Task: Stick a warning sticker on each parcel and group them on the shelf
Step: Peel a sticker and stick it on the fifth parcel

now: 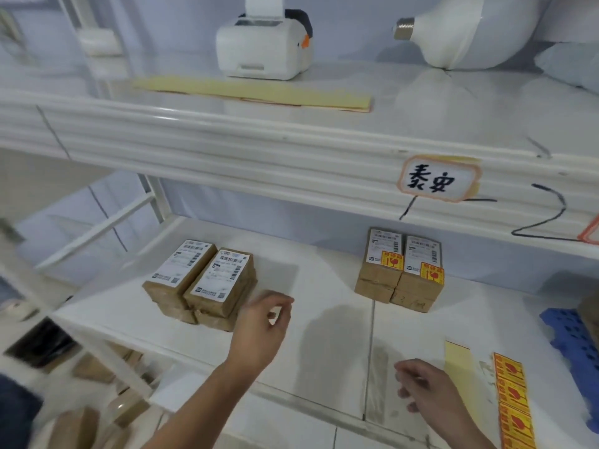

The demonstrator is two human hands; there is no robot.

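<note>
On the white lower shelf (324, 319), a left stack of brown parcels (201, 283) carries white shipping labels and no warning stickers. A right stack of brown parcels (402, 270) shows yellow-and-red warning stickers (392, 259) on its top two. A strip of warning stickers (513, 400) lies at the shelf's front right, beside a bare yellow backing piece (457, 358). My left hand (262, 328) hovers just right of the left stack, fingers loosely curled, holding nothing. My right hand (428, 387) floats over the shelf's front, left of the sticker strip, fingers apart and empty.
The upper shelf holds a white label printer (265, 43), a long yellow backing sheet (252, 92) and a large white bulb (447, 30). A handwritten tag (439, 178) is stuck on the shelf rim. A blue plastic crate (573, 335) stands at far right. More brown parcels (97, 367) lie below left.
</note>
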